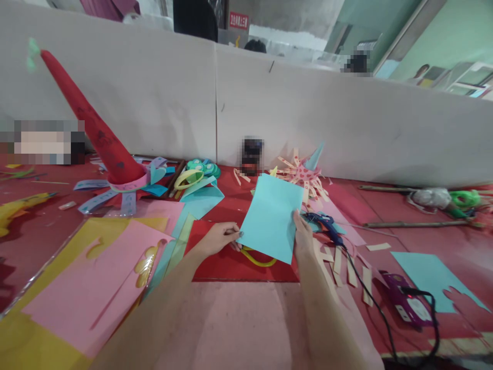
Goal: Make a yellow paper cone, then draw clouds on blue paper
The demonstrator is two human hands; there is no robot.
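Note:
A light-blue sheet of paper (271,216) is held up, tilted, between my two hands. My left hand (223,237) pinches its lower left corner, thumb on top. At the right edge my right hand (303,231) grips it, with the fingers mostly hidden behind the paper. Below the sheet, partly covered, a yellow curved piece (260,261) lies on a red sheet (208,262). Just right of my right hand is a blue glue gun (329,226) with a black cord.
A red paper cone (96,128) stands at left behind pink cut paper (103,288). A purple power strip (408,300), pale paper strips (350,270) and sticks (416,224) lie at right. A white partition (162,92) closes the back.

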